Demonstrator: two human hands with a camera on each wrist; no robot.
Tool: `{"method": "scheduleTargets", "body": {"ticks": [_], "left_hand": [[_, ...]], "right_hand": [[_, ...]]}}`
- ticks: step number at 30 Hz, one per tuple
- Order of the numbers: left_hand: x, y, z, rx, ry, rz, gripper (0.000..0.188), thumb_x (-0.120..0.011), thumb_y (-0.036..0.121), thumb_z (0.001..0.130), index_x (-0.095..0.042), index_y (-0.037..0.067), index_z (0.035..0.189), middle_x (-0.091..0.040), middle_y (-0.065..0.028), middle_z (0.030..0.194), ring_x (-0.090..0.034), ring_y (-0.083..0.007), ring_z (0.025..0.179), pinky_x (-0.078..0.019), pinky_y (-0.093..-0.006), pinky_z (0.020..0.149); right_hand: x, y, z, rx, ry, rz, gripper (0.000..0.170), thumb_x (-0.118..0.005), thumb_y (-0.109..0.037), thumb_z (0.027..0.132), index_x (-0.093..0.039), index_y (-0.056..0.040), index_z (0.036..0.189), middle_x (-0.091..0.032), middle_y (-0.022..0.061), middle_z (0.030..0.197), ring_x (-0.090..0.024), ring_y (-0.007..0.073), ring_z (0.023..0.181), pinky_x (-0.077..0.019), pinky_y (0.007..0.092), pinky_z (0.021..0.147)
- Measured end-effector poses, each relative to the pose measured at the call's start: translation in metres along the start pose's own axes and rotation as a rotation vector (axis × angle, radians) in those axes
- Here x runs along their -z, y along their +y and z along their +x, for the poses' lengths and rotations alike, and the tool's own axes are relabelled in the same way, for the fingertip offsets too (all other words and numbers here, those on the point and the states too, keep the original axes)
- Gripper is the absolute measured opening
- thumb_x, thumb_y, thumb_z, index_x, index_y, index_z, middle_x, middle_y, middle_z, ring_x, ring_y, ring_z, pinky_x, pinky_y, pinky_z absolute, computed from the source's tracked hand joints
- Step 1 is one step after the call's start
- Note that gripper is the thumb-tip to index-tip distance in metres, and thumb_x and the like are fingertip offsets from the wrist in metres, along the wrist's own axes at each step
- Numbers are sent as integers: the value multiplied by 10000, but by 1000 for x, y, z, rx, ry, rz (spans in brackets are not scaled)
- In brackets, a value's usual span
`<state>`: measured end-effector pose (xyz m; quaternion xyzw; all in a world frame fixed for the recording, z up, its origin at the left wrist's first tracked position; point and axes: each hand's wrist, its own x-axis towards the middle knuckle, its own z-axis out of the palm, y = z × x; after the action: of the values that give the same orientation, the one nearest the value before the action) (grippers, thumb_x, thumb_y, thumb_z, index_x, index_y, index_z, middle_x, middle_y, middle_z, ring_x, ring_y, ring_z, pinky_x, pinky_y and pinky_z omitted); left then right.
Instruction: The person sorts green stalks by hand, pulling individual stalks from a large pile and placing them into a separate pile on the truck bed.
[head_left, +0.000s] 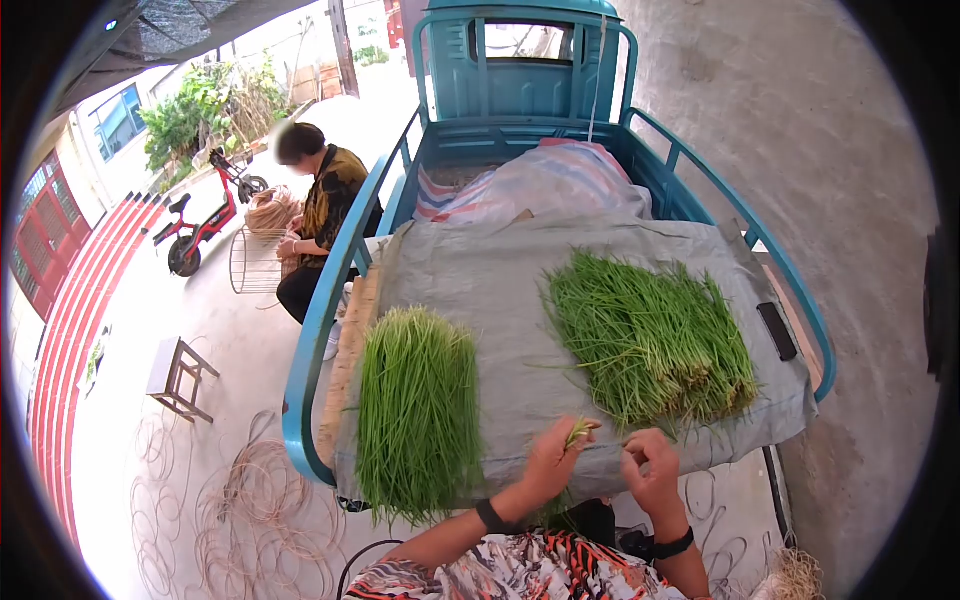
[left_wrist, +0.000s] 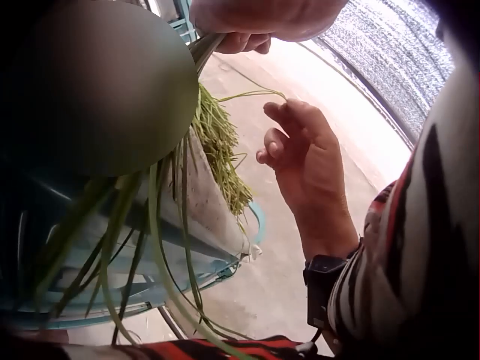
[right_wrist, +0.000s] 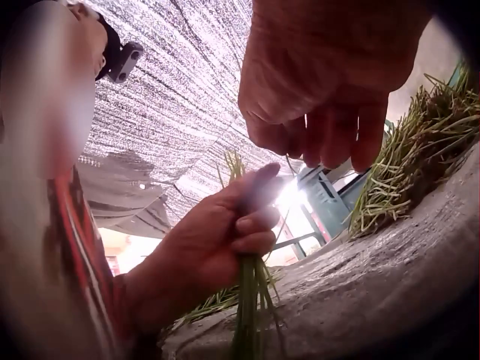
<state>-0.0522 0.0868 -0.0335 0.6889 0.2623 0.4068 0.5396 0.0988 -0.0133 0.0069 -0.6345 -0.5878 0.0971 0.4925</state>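
Note:
My left hand [head_left: 555,458] grips a small bunch of chives [right_wrist: 251,300], long thin green stalks whose pale ends [head_left: 578,432] poke out above the fist. Their green blades hang down below that hand in the left wrist view. A short way to the right, my right hand [head_left: 652,472] pinches a thin chive stalk [left_wrist: 259,92] between thumb and fingertips. Beyond it lies a big heap of chives [head_left: 650,340], cut ends toward me. To the left, a neat pile of chives [head_left: 415,410] hangs slightly over the near edge of the grey cloth [head_left: 515,330].
The cloth covers the rear of a blue cargo tricycle [head_left: 520,80] with side rails [head_left: 310,370]. A phone [head_left: 776,331] lies at the right; a striped sheet [head_left: 540,185] lies behind. On the left are a seated person [head_left: 335,200], a stool [head_left: 180,375] and coiled strands [head_left: 260,490].

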Motion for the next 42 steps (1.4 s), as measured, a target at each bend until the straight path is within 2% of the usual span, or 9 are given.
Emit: {"method": "scheduleTargets", "body": {"ticks": [2,5,11,14,23,26,32,38,42], "left_hand": [[-5,9,4,-349,-10,152,276,-535,95,885,-560,70,1159,-582,-124,897,-602,-293,806,-481,-376,709],[-8,-11,-7,-245,-200,185,343,-552,59,835,-542,73,1177,-571,-160,1050,-578,-386,925,-489,-414,772],[-6,1,-10,-76,-300,320,306,-570,47,831,-569,74,1136,-589,-149,1011,-567,-380,915,-474,-399,761],[-11,1,-7,-123,-121,258,269,-568,71,834,-568,66,1103,-577,-135,969,-564,-371,896,-463,-413,759],[-1,2,-4,-210,-278,368,226,-559,72,821,-543,53,1046,-592,-130,954,-547,-359,904,-450,-422,766],[2,10,-2,-47,-402,156,134,-514,103,900,-533,42,1018,-598,-117,873,-574,-288,860,-449,-379,770],[-1,9,-1,124,-433,-108,180,-437,174,990,-536,42,1060,-610,-39,815,-557,-123,786,-448,-283,751],[1,1,0,363,-528,-241,237,-434,232,996,-510,83,1164,-577,25,830,-501,-53,748,-428,-225,666],[0,-1,-1,301,-485,-299,265,-448,251,993,-514,81,1185,-508,55,800,-453,-41,708,-397,-197,622]], "right_hand": [[-3,-1,-4,21,-143,-19,102,-655,-32,767,-586,-35,842,-596,45,760,-546,125,568,-441,257,504],[-6,-5,-6,-61,-54,26,83,-646,-37,778,-585,-33,835,-588,41,715,-549,117,555,-439,254,510],[-4,-1,-7,-260,21,150,65,-630,-48,796,-582,-21,831,-583,48,672,-553,101,567,-436,250,515],[-5,-3,-5,-163,9,93,73,-634,-51,792,-583,-18,832,-586,56,673,-551,105,565,-439,248,519],[-3,-4,-4,-116,-92,50,96,-643,-52,785,-591,-13,855,-602,59,671,-554,103,558,-451,248,524],[-11,4,-8,-232,-20,258,93,-646,-51,791,-589,-15,855,-598,42,662,-535,99,539,-439,244,509],[-8,-11,1,-216,-44,209,78,-654,-38,801,-641,-20,875,-579,38,713,-512,91,546,-409,231,499],[-12,-2,1,-225,-56,214,64,-650,-32,810,-649,-16,872,-569,42,739,-508,94,547,-394,242,488],[-15,-1,2,-281,-66,235,42,-652,-36,814,-638,-14,847,-564,48,708,-511,100,545,-398,252,487]]}}
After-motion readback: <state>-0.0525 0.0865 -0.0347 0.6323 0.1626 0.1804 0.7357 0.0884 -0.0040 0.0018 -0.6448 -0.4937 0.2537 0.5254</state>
